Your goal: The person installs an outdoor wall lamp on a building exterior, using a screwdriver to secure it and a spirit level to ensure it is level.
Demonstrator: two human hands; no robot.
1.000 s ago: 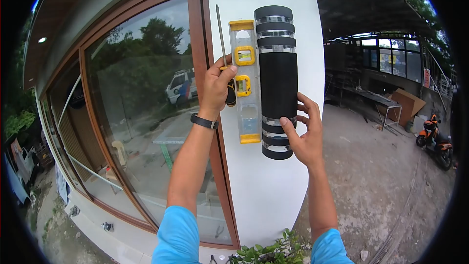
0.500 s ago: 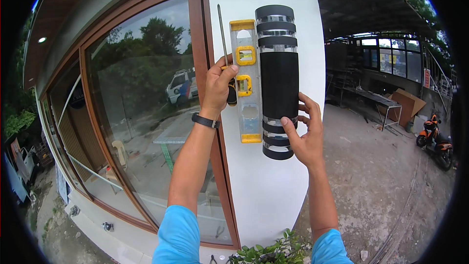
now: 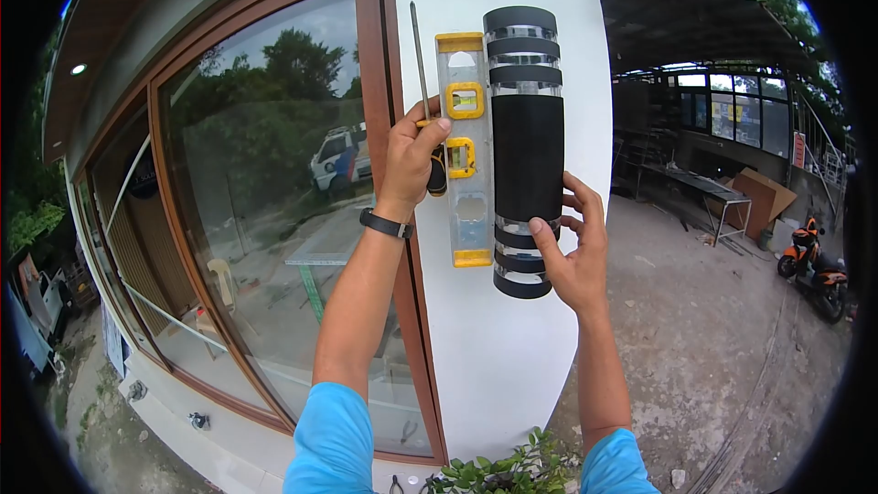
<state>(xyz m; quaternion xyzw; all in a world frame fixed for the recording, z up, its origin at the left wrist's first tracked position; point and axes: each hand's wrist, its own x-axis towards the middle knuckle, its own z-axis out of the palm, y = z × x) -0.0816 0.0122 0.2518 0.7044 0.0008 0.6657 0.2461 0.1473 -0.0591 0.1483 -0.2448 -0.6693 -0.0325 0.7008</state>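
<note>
A black cylindrical wall lamp (image 3: pixel 529 151) with clear banded ends stands upright against the white wall. My right hand (image 3: pixel 578 252) is closed around its lower right side, thumb in front on the bands and fingers partly behind. Along the lamp's left side is an upright spirit level (image 3: pixel 470 190) with yellow ends and yellow-framed vials. My left hand (image 3: pixel 412 157) pinches the level's left edge. That same hand also keeps a screwdriver (image 3: pixel 438 172), its long shaft pointing up and its black and yellow handle below the thumb.
Left of the wall (image 3: pixel 494 366) is a brown-framed glass window (image 3: pixel 265 183) full of reflections. A leafy plant (image 3: pixel 503 474) grows at the wall's foot, with pliers (image 3: pixel 396 485) nearby. To the right are a long table (image 3: pixel 681 178) and an orange motorcycle (image 3: pixel 814 265).
The lamp and level appear slightly farther right in view, and the level's top sits a touch higher. Both hands keep the same holds.
</note>
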